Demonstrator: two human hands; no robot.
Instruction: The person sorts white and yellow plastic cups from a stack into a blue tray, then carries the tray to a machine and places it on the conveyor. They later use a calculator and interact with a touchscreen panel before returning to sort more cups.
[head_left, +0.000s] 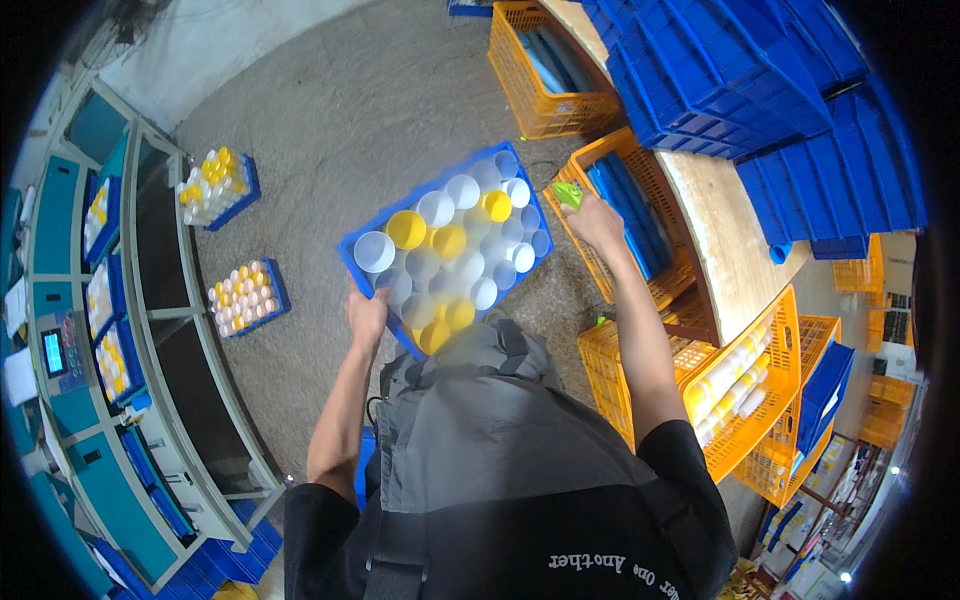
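Note:
My left hand (367, 315) grips the near left edge of a blue plastic tray (347, 247), thumb over the rim. The tray is held tilted in front of my waist. White, yellow and translucent round plastic cups (448, 241) stand in it, open ends up, and some look hazy. Beyond the tray's right side, my right hand (596, 225) is closed around a green handheld tool (568, 195), perhaps an air blow gun. Its nozzle cannot be made out. Right by that hand is an orange plastic crate (581, 161) holding blue flat pieces (630, 210).
At left, two loaded blue trays (279, 285) rest on the concrete floor (315, 112) beside a teal machine (60, 247) with a control panel. A wooden-topped table (705, 217) at right bears stacked blue bins (720, 75). Orange crates (784, 390) stand near my right elbow.

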